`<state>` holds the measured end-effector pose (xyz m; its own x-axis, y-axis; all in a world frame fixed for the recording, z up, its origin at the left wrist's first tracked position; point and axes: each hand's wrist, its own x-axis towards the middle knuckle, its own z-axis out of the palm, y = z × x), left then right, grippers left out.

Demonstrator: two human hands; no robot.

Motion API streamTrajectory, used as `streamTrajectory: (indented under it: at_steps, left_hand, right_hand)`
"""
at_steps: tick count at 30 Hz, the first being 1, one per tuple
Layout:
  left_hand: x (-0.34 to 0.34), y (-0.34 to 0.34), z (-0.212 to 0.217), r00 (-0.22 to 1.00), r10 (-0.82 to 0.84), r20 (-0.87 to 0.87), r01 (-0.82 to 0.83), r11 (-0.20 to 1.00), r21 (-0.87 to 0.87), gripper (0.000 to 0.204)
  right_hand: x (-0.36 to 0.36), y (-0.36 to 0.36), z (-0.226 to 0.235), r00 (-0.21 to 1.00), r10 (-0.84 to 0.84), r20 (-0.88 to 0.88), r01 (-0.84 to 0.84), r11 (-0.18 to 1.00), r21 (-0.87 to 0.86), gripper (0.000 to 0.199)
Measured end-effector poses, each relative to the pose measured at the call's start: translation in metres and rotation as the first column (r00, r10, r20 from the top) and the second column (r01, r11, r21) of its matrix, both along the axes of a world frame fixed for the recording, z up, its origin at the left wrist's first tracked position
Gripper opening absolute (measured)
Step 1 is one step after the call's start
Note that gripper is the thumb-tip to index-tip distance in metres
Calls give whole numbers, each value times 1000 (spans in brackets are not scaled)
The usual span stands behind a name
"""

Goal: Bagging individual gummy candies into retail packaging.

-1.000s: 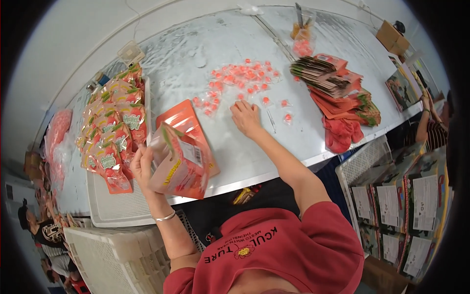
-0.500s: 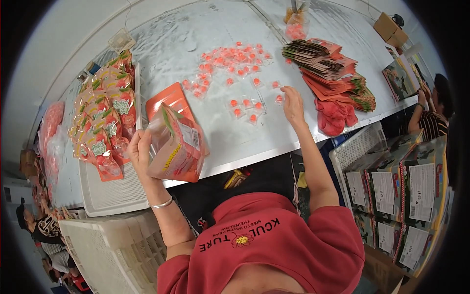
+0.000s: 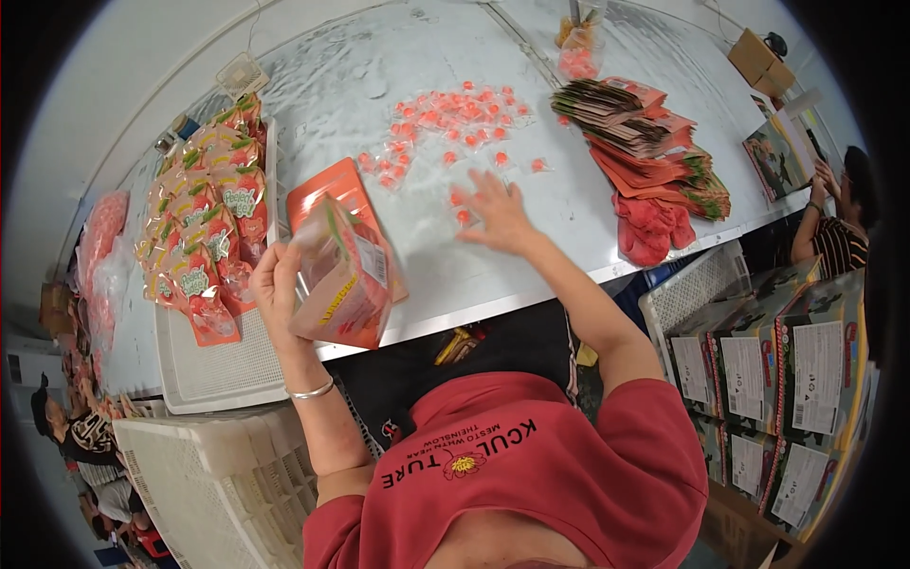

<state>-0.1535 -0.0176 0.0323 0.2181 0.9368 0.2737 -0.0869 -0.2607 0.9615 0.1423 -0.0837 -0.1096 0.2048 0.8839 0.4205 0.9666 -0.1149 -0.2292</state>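
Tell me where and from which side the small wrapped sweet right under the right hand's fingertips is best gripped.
Judging by its pose, pinch the wrapped sweet from straight above, across its clear wrapper edges. It lies flat on the table, so no side offers an underside. The right hand is spread over it; the left hand holds the open pouch.

Right hand [image 3: 495, 211] hides sweets beneath; pouch [image 3: 341, 275] opening faces away, contents unseen.
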Motion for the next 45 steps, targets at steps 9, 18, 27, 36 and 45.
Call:
streamTrajectory:
  at_steps: [9,18,27,36,45]
  left_hand:
    - [26,6,9,998,-59,-26,61,997,52,26]
    - [121,6,-10,968,-153,-200,201,949,245,21]
    - [152,13,-31,984,-63,-170,79,993,87,26]
    - [153,12,-29,915,205,-348,-50,912,407,20]
    - [127,39,-41,965,108,-241,-59,977,204,22]
  right_hand:
    - [10,36,-40,973,221,61,-219,975,-32,25]
    - [6,41,141,-356,561,-748,234,828,509,18]
    - [-22,38,134,956,282,-82,-221,875,430,17]
    - [-31,52,115,876,346,-335,-205,897,391,34]
    - [-16,40,141,446,557,-701,-357,829,431,47]
